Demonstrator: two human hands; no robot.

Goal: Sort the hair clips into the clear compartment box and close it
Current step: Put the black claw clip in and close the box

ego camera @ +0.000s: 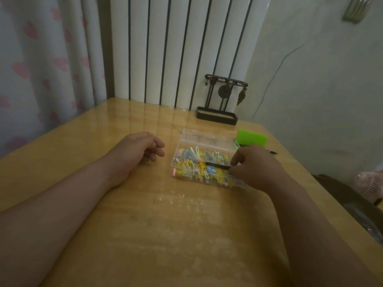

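Note:
A clear compartment box [187,135] stands on the wooden table, its lid raised at the back. Inside lie several small hair clips [196,164] in yellow, blue, pink and white. My right hand [256,165] hovers over the box's right end and pinches a thin black clip [217,166] that points left across the clips. My left hand [141,149] rests on the table to the left of the box, apart from it, its fingers loosely curled and holding nothing.
A bright green flat object [251,137] lies behind the box on the right, with a dark pen-like tip [272,152] beside it. A dark jewellery stand [219,100] sits at the table's back edge before the radiator [176,48]. A curtain [41,59] hangs left.

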